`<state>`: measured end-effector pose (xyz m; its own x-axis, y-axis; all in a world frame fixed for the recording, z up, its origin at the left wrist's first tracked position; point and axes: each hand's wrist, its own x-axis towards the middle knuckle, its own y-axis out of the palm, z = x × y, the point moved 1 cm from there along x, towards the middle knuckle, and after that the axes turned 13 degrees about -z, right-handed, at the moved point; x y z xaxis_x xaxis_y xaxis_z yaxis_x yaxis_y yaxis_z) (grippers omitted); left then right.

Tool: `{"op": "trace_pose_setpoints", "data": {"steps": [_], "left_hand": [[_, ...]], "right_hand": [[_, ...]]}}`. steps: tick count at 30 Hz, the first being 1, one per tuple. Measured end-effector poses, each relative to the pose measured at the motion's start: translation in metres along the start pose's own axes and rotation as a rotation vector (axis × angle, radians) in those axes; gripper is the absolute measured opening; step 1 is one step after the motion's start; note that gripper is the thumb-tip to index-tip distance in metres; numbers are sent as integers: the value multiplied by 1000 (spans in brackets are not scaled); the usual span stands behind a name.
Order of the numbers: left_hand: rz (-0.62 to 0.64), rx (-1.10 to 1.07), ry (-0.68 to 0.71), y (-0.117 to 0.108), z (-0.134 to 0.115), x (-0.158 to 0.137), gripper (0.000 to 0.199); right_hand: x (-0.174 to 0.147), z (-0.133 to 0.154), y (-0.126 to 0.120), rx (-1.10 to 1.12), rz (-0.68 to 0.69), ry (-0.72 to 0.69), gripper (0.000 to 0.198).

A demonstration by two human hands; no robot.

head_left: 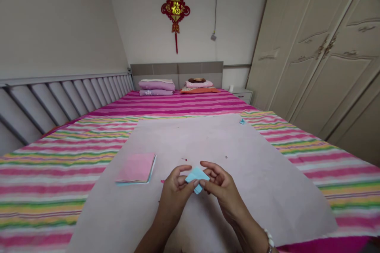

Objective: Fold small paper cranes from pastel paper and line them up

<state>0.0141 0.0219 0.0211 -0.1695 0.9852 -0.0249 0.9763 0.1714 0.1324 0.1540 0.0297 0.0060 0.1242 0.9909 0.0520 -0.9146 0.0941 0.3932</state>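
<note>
A small folded square of light blue paper point(197, 174) is held up between both hands, turned so that it looks like a diamond. My left hand point(177, 185) pinches its lower left side, thumb on the front face. On the right side, my right hand point(221, 182) grips it with the thumb in front and fingers behind. The two thumbs almost meet near its lower corner. Under the hands lies a large pale sheet point(252, 197). To the left rests a stack of square coloured paper point(137, 167), pink on top with blue showing below.
A small folded blue paper piece point(242, 121) lies at the sheet's far right corner. Tiny scraps, one a reddish bit point(184, 159), dot the sheet. Striped bedding point(53, 166) surrounds it. A bed rail point(68, 95) runs along the left; a wardrobe point(320, 55) stands at right.
</note>
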Motion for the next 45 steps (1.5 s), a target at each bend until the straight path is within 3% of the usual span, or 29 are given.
{"op": "trace_pose_setpoints", "data": {"steps": [2,9,18,26,31,41,43,45], "left_hand": [[-21,2,-28,0,0,1,60],[42,75,-82,-3,1,6,25],[90,165,-12,-10,-3,10,23],[122,109,-73,-16,-3,12,28],[76,132,1,-12,-3,9,20],[48,156,66,-10,-7,3,26],[32,156,141,-11,-7,3,36],[23,213,263,-12,-8,3,28]], "right_hand": [[0,-1,-1,-8,-18,-7,41],[2,-4,-3,-39,-43,-3,39],[2,1,-5,-44,-67,-45,46],[4,-1,-10,-1,-84,-5,56],[2,-1,-7,6,-92,4,60],[2,3,-4,-6,-85,3,59],[1,4,-4,-6,-86,-8,51],[0,5,-5,-18,-99,-36,36]]}}
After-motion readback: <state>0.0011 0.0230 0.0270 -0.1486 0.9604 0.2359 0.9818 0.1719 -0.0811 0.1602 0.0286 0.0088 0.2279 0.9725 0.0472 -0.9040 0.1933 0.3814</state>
